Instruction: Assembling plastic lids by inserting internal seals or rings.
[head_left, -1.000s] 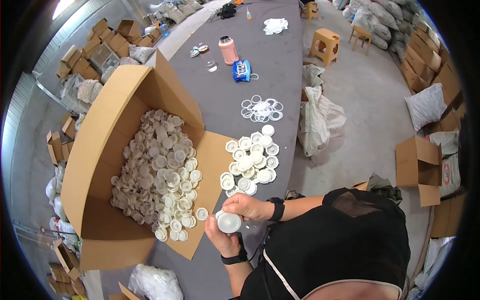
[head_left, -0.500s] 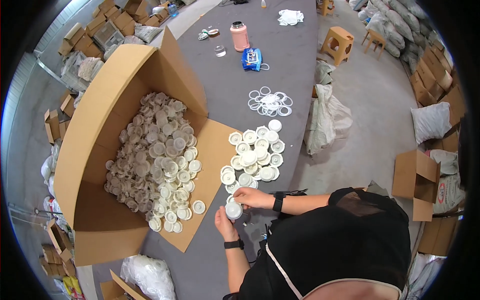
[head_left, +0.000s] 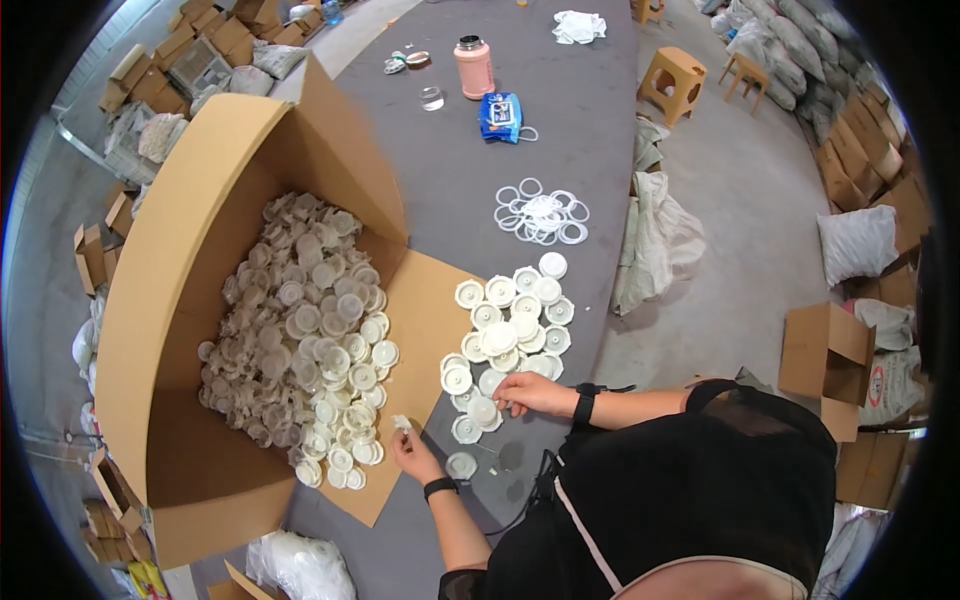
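A big open cardboard box (head_left: 190, 250) lies on a grey table, filled with several white plastic caps (head_left: 310, 340). A pile of white round caps (head_left: 505, 330) lies on the table just right of the box flap. My left hand (head_left: 412, 452) holds a small white piece over the flap's lower edge. My right hand (head_left: 528, 392) rests on the near end of the cap pile, fingers touching a cap. One cap (head_left: 461, 465) sits alone on the table between my hands. White rings (head_left: 542, 212) lie farther back.
A pink bottle (head_left: 474, 68), a blue packet (head_left: 500, 116) and a small glass (head_left: 431, 97) stand at the table's far end. White sacks (head_left: 660, 240) hang off the right edge. Wooden stools (head_left: 678, 78) and cardboard boxes (head_left: 830, 365) stand on the floor.
My hands were together holding one white cap; now they have parted, the left toward the box flap with a small piece, the right onto the cap pile.
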